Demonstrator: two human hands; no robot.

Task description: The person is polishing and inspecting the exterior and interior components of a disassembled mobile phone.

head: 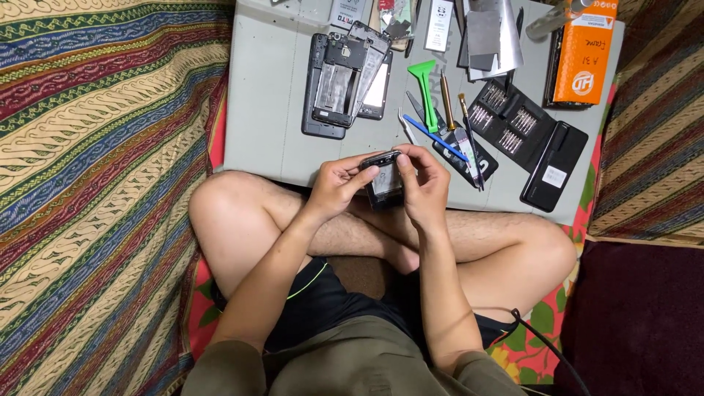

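You hold a phone (384,180) w/ both hands, just above your crossed legs at the mat's (271,125) near edge. Phone: dark frame, back off, pale innards showing, top end pointing away from you. Left hand (339,185) grasps its left side, thumb on the open back. Right hand (422,183) clasps the right side, fingers curled over the top edge. On the mat beyond: opened phones (345,77), green pry tool (425,84), bit case (528,136), orange box (587,51).

Even, soft indoor light, sharp focus throughout, faint shadows, no glare.
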